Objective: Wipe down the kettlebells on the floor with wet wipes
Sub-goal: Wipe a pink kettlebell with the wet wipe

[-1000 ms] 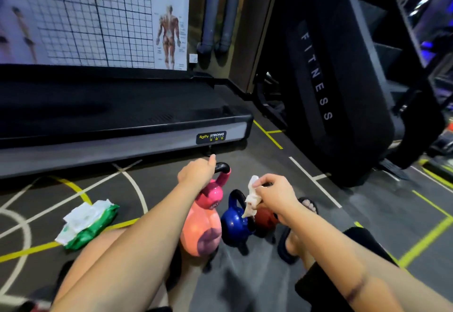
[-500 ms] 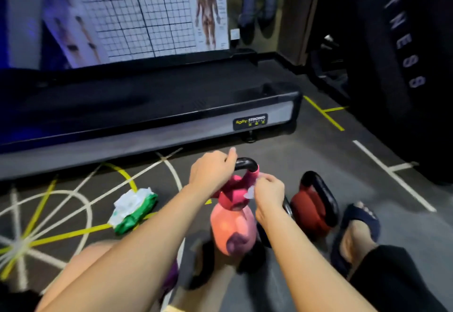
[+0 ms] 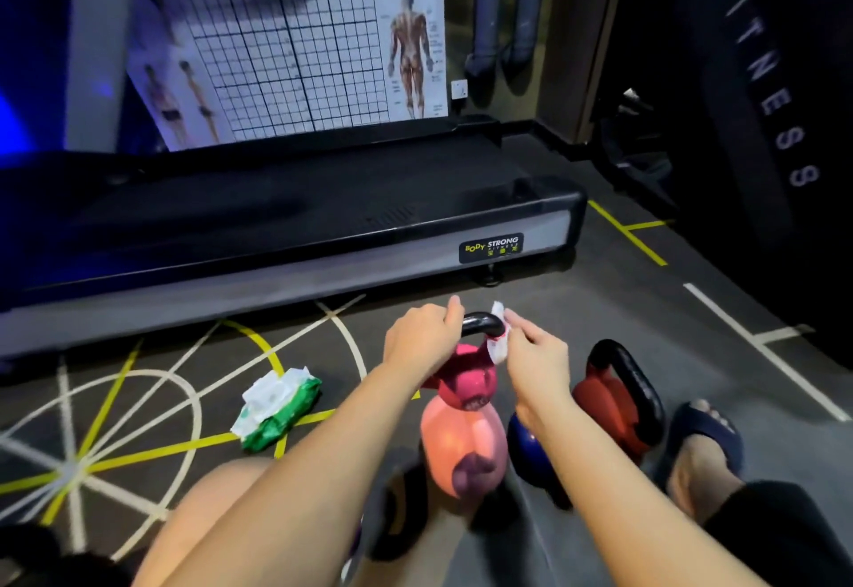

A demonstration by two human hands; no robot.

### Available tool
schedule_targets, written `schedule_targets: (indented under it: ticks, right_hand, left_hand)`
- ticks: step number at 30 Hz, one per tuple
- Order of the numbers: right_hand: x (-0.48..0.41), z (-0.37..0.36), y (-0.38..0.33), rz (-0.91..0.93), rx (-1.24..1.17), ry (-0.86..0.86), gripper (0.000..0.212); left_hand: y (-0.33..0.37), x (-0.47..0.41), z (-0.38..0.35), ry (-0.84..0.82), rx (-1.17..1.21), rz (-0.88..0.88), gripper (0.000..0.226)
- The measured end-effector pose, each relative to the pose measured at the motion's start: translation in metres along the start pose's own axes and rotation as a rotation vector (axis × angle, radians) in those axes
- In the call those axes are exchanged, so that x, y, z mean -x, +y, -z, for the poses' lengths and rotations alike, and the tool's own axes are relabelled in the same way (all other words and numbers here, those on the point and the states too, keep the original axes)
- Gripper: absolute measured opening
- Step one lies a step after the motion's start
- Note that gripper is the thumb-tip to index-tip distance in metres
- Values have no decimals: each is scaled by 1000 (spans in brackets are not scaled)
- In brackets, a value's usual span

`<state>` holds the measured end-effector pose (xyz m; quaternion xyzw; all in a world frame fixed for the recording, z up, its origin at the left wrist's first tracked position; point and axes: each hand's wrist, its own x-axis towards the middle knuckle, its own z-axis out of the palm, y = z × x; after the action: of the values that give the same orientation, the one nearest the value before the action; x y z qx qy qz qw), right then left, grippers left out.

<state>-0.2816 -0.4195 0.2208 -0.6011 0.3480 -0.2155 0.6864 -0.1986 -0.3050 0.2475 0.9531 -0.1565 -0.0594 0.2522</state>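
left hand, centre of frame, fingers curled round the left side of the glossy black handle of the small magenta kettlebell. right hand just right of it, fingertips pinching a crumpled white wet wipe against the handle's right side where it meets the body; wipe is thin, creased, folded over the handle. magenta bell has a rounded, matte, rubbery-looking body and sits against the top of a bigger salmon-pink kettlebell just below it; cannot tell if it rests on it or is lifted. salmon one is smooth, bulbous, with a dark purple patch low on its face. blue kettlebell mostly hidden under the right forearm, lower centre. red kettlebell right of centre, wide black loop handle, on the dark grey speckled floor with white and yellow lines. green soft pack of wipes left of centre, white sheets bunched out of its top, well apart from both hands. treadmill deck across mid frame, black belt, grey side rail. navy slide sandal on a foot at lower right.
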Motion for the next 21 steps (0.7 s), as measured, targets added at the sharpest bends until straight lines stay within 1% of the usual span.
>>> schedule_targets:
  ticks: [2,3,4,7,8,11,16,18,21]
  right_hand:
    - [-2,6,2,-41,144,-148,23]
    - [-3,8,2,-89,175,-237,26]
    - [-5,10,1,-134,204,-302,24]
    - [-10,14,6,-156,298,-371,23]
    - [-10,15,8,-147,308,-368,21]
    - [-9,16,17,-109,301,-359,26]
    - [-14,-5,32,-86,286,-223,44]
    - [-19,-9,36,-108,220,-178,45]
    - [-16,-11,35,-127,48,-54,38]
  left_hand:
    - [-2,3,4,-13,16,-7,65]
    - [-2,5,6,-19,21,-14,65]
    - [-3,6,7,-29,25,-24,65]
    - [-4,8,9,-58,30,-50,63]
    - [-4,7,9,-60,29,-56,63]
    - [-3,5,5,-53,11,-79,63]
    - [-8,-3,-1,-30,-5,-101,63]
    - [-12,-7,-2,-18,-13,-101,63]
    - [-15,-8,-3,-19,-21,-124,60]
